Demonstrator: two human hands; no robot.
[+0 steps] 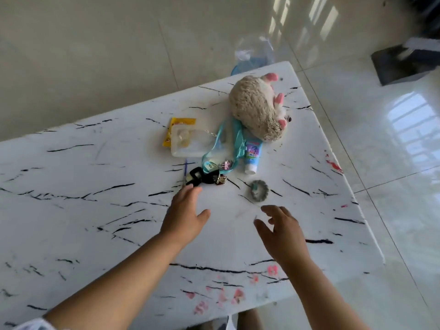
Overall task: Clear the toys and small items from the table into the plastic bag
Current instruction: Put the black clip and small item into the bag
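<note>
A beige plush toy (pixel 256 108) with pink paws lies near the far right corner of the white marble-pattern table (pixel 95 186). In front of it are a teal-edged clear pouch (pixel 223 144), a small tube (pixel 252 156), a yellow snack packet (pixel 176 132) under a clear packet (pixel 190 144), a black clip with keys (pixel 204 178), a thin blue pen (pixel 185 171) and a grey hair tie (pixel 259 190). My left hand (pixel 185 215) reaches out, fingers straight, its tips just short of the black clip. My right hand (pixel 281 232) hovers with loosely spread fingers below the hair tie. Both hold nothing.
A clear plastic bag (pixel 254 53) over something blue shows past the table's far edge. A dark object (pixel 404 63) stands on the glossy tiled floor at the upper right. Pink and red marks stain the table's near and right edges.
</note>
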